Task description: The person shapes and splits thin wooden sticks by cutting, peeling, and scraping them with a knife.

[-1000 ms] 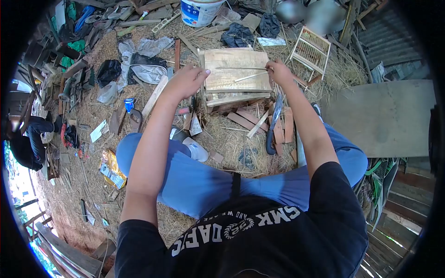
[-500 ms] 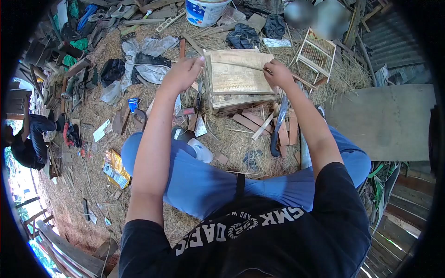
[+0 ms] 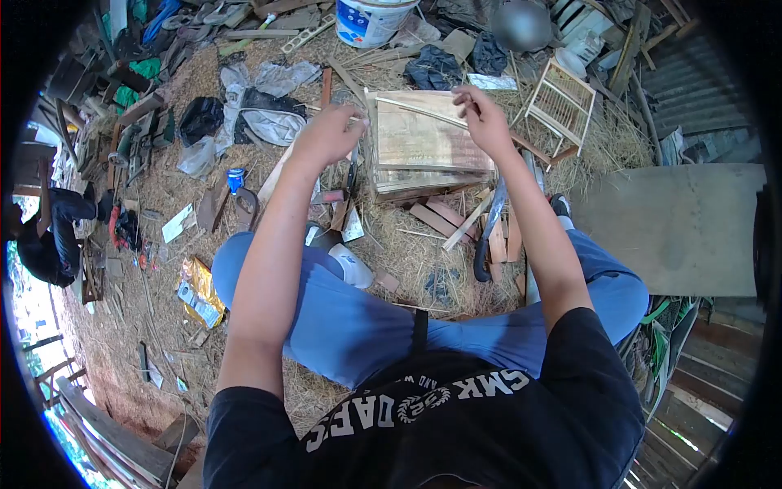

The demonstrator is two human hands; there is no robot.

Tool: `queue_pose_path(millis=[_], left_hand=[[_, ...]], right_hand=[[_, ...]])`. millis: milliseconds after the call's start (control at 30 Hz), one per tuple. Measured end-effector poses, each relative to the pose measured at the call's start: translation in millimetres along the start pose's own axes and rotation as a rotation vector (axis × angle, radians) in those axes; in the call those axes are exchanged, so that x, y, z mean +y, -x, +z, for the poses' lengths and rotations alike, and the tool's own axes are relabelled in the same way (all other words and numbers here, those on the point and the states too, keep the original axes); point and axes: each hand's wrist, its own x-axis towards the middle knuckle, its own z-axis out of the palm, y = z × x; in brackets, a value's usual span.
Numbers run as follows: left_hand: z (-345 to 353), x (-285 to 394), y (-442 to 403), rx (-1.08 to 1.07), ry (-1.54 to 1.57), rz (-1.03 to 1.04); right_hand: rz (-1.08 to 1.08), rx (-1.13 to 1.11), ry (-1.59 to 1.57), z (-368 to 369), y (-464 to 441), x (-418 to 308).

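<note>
A stack of pale wooden boards (image 3: 432, 147) sits on the ground ahead of me. A thin wooden strip (image 3: 415, 111) lies slantwise across its top, and its right part passes behind my right hand. That hand (image 3: 485, 122) is just above the stack's right side, fingers bent and apart, with nothing visible in them. My left hand (image 3: 330, 134) hovers by the stack's left edge, its fingers loosely curled with a gap at the tips. Just below it, a dark-handled knife (image 3: 352, 175) lies on the ground. A machete (image 3: 489, 232) rests by the stack's lower right corner.
Reddish wood pieces (image 3: 444, 218) lie near the machete. A slatted wooden frame (image 3: 560, 106) leans at the right, above a large flat board (image 3: 672, 228). A white bucket (image 3: 371, 20) stands at the back. Another person (image 3: 53, 232) sits at the far left.
My right hand has let go of the thin strip and lifted slightly away from it. My left hand has shifted a little down and right in view.
</note>
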Motion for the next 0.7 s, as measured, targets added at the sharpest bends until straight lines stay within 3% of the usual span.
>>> queue_pose_path(millis=[67, 200, 267, 300, 433, 500, 567, 633, 700], left_hand=[[27, 9, 1, 0.035, 0.100, 0.063], [80, 46, 13, 0.116, 0.298, 0.251], [81, 69, 24, -0.156, 0.516, 0.241], [77, 76, 29, -0.175, 0.474, 0.192], [90, 69, 25, -0.320, 0.591, 0.066], [93, 63, 24, -0.162, 0.388, 0.212], [91, 62, 25, -0.175, 0.238, 0.196], [90, 67, 27, -0.185, 0.090, 0.176], [86, 73, 30, -0.236, -0.009, 0.075]], right_hand=[[0.123, -0.010, -0.775, -11, -4, -26], [0.221, 0.117, -1.051, -31, -5, -62], [0.277, 0.212, -1.179, -35, -3, -64], [0.288, 0.214, -1.209, -35, 1, -58], [0.555, 0.323, -1.061, -20, 31, -26], [0.708, 0.397, -0.829, -1, 62, 2], [0.666, 0.532, -0.755, 36, 105, 49], [0.678, 0.546, -0.287, 49, 151, 57], [0.629, 0.597, -0.060, 68, 195, 64]])
